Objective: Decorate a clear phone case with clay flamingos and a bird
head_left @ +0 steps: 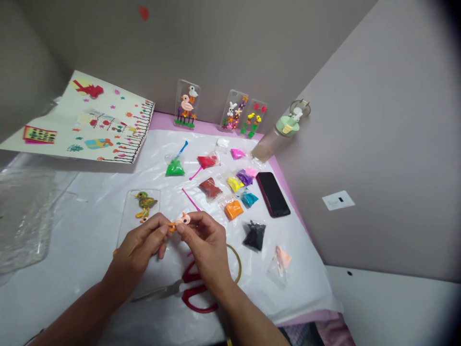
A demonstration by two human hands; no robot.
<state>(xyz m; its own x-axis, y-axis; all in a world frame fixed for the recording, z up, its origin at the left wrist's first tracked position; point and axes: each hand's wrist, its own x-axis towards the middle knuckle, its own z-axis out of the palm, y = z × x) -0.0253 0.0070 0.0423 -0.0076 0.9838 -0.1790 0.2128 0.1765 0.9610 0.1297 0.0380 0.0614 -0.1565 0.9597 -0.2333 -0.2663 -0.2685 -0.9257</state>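
Between my two hands is a small clay figure, pale pink with a dark eye and orange parts. My left hand pinches its orange end. The pink head is gripped by the thumb and fingers of my right hand. Just behind my left hand lies a clear phone case bearing a green and orange clay duck; my hand hides part of the case. Red-handled scissors rest beneath my right wrist, beside a roll of tape that is partly covered.
Bags of coloured clay, such as orange, black and green, lie beyond and to the right. A phone and a bottle are at the right. Decorated cases lean on the wall; a drawn-on card stands left.
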